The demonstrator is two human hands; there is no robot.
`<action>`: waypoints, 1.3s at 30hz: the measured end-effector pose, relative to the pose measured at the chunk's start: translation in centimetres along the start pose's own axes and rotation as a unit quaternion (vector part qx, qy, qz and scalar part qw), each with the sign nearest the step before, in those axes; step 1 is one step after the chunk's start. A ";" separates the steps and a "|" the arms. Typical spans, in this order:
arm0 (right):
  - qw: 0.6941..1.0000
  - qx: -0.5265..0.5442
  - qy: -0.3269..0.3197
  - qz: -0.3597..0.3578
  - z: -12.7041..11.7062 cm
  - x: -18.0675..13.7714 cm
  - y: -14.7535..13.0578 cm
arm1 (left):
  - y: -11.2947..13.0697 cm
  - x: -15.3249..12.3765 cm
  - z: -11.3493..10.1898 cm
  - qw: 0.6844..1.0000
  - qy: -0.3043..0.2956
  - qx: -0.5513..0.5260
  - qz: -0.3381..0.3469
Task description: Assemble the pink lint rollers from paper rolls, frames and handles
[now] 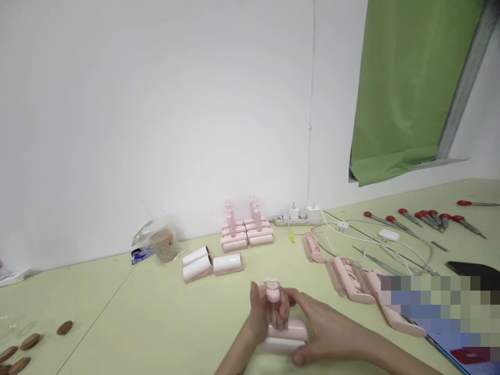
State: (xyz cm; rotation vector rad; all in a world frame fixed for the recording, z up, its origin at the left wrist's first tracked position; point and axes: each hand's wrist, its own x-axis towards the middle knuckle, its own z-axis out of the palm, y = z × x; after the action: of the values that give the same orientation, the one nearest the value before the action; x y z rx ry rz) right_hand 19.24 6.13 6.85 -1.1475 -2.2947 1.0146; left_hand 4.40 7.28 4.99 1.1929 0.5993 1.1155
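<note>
A pink lint roller [289, 330] with a white roll and a heart-shaped loop on its handle stands upright between my hands, just above or on the table. My left hand [258, 316] is closed with its fingers wrapped round the handle. My right hand [327, 324] grips the end of the roller head, thumb low at its front edge and fingers reaching behind. Beyond them, several finished-looking pink lint rollers [261, 235] stand in two rows by the wall. White sticky rolls [228, 263] lie to their left.
Loose pink lint roller parts [353, 284] lie to the right. A power strip [297, 221] with cables sits at the wall. Red-ended tools [429, 219] are at far right, a cup in a plastic bag [164, 246] at left, brown round pieces [30, 341] at near left.
</note>
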 end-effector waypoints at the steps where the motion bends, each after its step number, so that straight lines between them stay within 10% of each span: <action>1: 0.999 -0.040 -0.001 -0.008 0.6 -0.3 0.5 | 0.5 0.0 -0.1 1.000 -0.014 0.008 -0.006; 5: 0.986 -0.157 0.041 -0.044 1.7 0.5 1.7 | 2.4 0.5 -2.0 0.972 0.067 0.218 0.057; 10: 0.966 -0.227 0.124 0.018 -1.3 5.9 3.8 | 4.3 -0.1 -8.3 0.856 0.223 0.454 0.103; 19: 0.958 -0.181 0.217 0.037 -3.5 14.4 5.1 | 4.7 2.6 -14.6 0.723 0.141 0.676 0.019; 24: 0.975 -0.058 0.210 -0.031 -1.8 10.1 4.5 | 3.9 2.0 -13.6 0.741 0.123 0.659 -0.026; 32: 0.969 0.220 0.107 -0.020 1.9 4.4 4.1 | 3.5 -1.2 -7.3 0.867 0.126 0.474 -0.094; 35: 0.891 0.452 -0.029 0.025 2.7 3.9 3.2 | 4.5 0.7 -5.6 0.882 0.110 0.437 -0.140; 39: 0.649 0.722 -0.207 0.123 3.6 3.6 2.7 | 5.4 3.4 -4.1 0.874 0.081 0.427 -0.219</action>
State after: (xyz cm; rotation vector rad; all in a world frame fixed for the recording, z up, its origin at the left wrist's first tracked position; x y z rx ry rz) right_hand 16.33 8.59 2.53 -0.4287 -0.7199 2.5977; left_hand 0.27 11.96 9.34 1.5895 1.5152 0.5420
